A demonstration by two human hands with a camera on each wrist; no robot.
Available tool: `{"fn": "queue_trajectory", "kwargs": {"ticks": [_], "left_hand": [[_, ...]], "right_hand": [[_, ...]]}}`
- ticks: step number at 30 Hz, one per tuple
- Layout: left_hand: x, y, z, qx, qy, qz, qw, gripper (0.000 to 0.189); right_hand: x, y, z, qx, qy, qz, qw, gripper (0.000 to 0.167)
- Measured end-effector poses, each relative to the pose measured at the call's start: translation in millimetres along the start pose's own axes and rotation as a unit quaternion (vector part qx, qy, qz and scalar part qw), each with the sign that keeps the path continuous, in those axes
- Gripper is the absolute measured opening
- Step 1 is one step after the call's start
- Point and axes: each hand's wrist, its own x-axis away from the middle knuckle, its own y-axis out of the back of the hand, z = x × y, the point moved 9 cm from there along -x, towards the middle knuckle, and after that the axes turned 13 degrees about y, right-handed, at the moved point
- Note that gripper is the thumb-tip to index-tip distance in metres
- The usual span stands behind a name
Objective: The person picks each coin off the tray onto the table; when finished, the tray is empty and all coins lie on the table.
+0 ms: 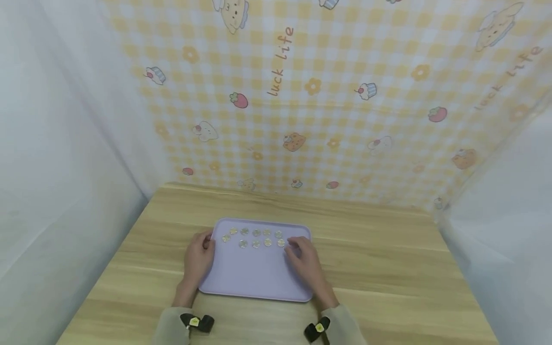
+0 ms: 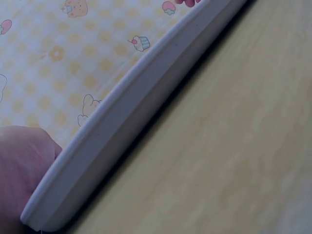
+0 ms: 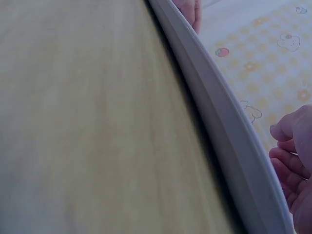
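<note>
A light purple tray (image 1: 254,273) lies on the wooden table. Several small round coins (image 1: 267,242), gold and silver in tone, are laid out in two uneven rows across its far half. My left hand (image 1: 199,256) holds the tray's left edge, thumb and fingers bent at the rim; the rim hides part of it in the left wrist view. Over the tray's far right part is my right hand (image 1: 306,263), fingertips beside the rightmost coins. In the right wrist view, its thumb and bent fingers (image 3: 287,163) are apart, with no coin visible between them.
Wooden tabletop (image 1: 388,268) surrounds the tray. A yellow checked cloth (image 1: 336,115) hangs behind the table, with white sheets (image 1: 64,143) at both sides. Dark straps with small cameras (image 1: 202,323) sit on both wrists.
</note>
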Motion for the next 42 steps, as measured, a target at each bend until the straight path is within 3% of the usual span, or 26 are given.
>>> {"fn": "queue_trajectory", "kwargs": {"ticks": [14, 21, 33, 42], "left_hand": [[-1.1, -0.2, 3.5, 0.005, -0.003, -0.005, 1.0, 0.029], [-2.6, -0.9, 1.8, 0.008, -0.012, -0.01, 0.9998, 0.028], [-0.8, 0.6, 2.5, 0.013, -0.009, -0.012, 0.9998, 0.028], [1.2, 3.1, 1.3, 0.017, -0.001, -0.008, 0.9998, 0.029]], "right_hand": [[-10.8, -24.8, -14.5, 0.019, -0.083, -0.002, 0.9963, 0.018], [-10.0, -25.3, -15.9, 0.058, -0.065, -0.026, 0.9958, 0.017], [-7.8, -30.1, -15.4, 0.085, -0.077, 0.001, 0.9934, 0.021], [-7.3, -28.1, -12.8, 0.136, -0.048, -0.005, 0.9895, 0.02]]}}
